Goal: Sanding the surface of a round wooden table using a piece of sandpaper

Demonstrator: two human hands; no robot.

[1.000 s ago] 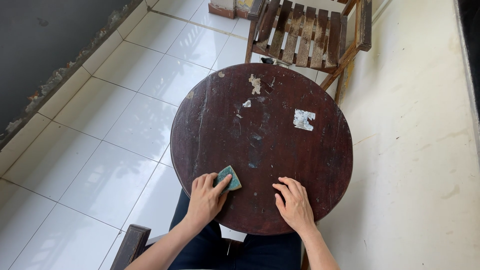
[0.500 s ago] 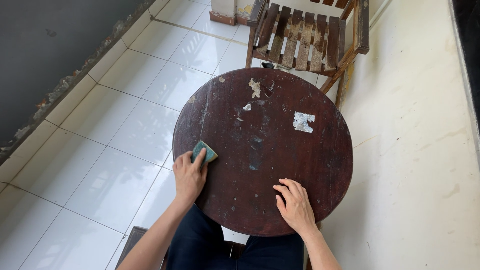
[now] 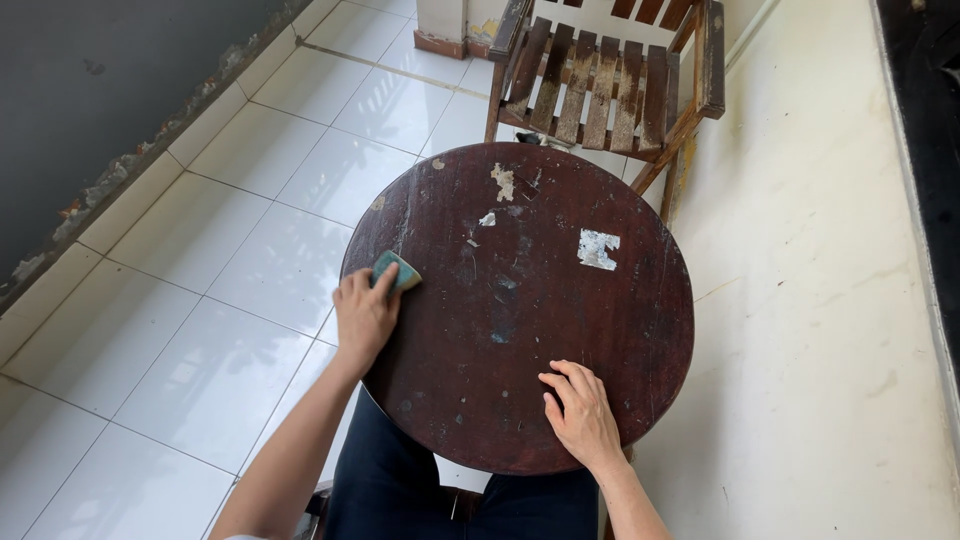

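A round dark brown wooden table (image 3: 560, 330) with worn, pale patches stands in front of me. My left hand (image 3: 364, 312) presses a small teal sponge (image 3: 398, 270) onto the table's left edge. Only the sponge's upper end shows past my fingers. My right hand (image 3: 580, 410) lies flat on the table's near right part, fingers spread, holding nothing. A whitish scuffed patch (image 3: 598, 248) sits right of the table's middle.
A slatted wooden chair (image 3: 600, 85) stands just behind the table. White floor tiles (image 3: 250, 270) spread to the left, a cream wall (image 3: 830, 300) runs along the right, and a dark wall (image 3: 90, 90) borders the far left. My dark-trousered legs (image 3: 400, 490) are under the table's near edge.
My left hand has slid the sponge from the table's near edge leftward and up along the left rim. My right hand has stayed in place.
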